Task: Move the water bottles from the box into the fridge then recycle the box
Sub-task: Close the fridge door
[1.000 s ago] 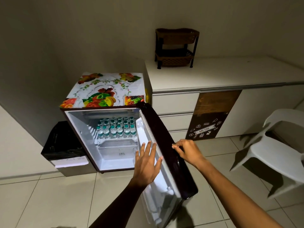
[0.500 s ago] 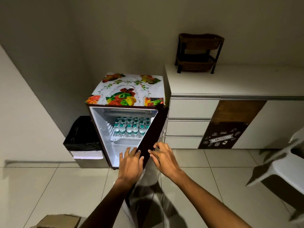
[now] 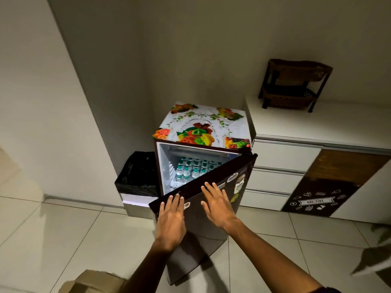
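Observation:
A small fridge [image 3: 203, 125] with a fruit-print cover on top stands against the wall. Its dark door [image 3: 211, 233] is half closed. Several water bottles [image 3: 191, 169] with green labels stand on the shelf inside, seen through the gap. My left hand [image 3: 170, 220] lies flat with straight fingers on the door's outer face near its free edge. My right hand [image 3: 218, 205] presses flat on the door beside it. A corner of the cardboard box [image 3: 93, 281] shows on the floor at the bottom left.
A black-lined bin [image 3: 137, 176] sits left of the fridge. A white cabinet [image 3: 296, 127] with drawers stands to the right, with a dark wicker rack [image 3: 295, 85] on top. A blurred white chair [image 3: 378, 261] is at the right edge. Tiled floor lies all around.
The door has swung from wide open to half closed. Both hands moved from its edge and inner side onto its outer face. The view pulled back; the box came into sight.

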`<state>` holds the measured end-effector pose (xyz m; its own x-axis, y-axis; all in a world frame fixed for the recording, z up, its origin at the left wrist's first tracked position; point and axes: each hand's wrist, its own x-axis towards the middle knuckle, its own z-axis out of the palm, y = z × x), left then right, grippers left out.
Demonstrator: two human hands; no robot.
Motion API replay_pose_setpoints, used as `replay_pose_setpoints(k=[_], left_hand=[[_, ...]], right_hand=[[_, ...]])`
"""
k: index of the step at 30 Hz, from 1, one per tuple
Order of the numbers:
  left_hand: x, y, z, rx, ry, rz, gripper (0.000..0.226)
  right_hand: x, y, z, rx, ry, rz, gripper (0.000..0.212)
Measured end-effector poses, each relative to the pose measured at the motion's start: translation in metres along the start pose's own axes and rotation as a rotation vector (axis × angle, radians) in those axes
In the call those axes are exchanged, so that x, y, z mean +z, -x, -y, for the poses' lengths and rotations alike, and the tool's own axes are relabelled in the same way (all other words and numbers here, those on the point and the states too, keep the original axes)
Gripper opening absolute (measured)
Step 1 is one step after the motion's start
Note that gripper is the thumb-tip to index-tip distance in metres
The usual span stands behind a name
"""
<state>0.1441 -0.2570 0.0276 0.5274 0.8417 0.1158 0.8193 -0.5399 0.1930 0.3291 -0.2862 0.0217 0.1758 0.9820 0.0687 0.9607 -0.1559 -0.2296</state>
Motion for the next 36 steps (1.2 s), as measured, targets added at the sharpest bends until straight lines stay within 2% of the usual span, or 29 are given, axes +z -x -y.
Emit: replay_pose_setpoints(k=[10,20,29,31,34,36], left_hand=[[-0.012,-0.028,0.07,0.035,-0.107,0.146,0.083],[-0.014,-0.079,0.1,0.003,-0.105,0.238,0.099],[-0.013,-0.142,0.129,-0.014,-0.086,0.311,0.112],[-0.012,-0.158,0.135,-0.008,-0.075,0.303,0.111],[-0.009,-0.183,0.144,0.038,-0.062,0.229,0.095],[-0.008,-0.203,0.149,0.041,-0.106,0.257,0.104]], right_hand=[[0.016,-0.049,0.048,0.168,0.03,0.013,0.061],[0.021,-0.089,0.069,0.24,0.035,-0.008,0.062],[0.042,-0.144,0.074,0.273,0.129,-0.182,0.06],[0.046,-0.162,0.072,0.28,0.137,-0.257,0.056],[0.048,-0.189,0.07,0.282,0.115,-0.33,0.047],[0.05,-0.208,0.064,0.274,0.079,-0.351,0.044]])
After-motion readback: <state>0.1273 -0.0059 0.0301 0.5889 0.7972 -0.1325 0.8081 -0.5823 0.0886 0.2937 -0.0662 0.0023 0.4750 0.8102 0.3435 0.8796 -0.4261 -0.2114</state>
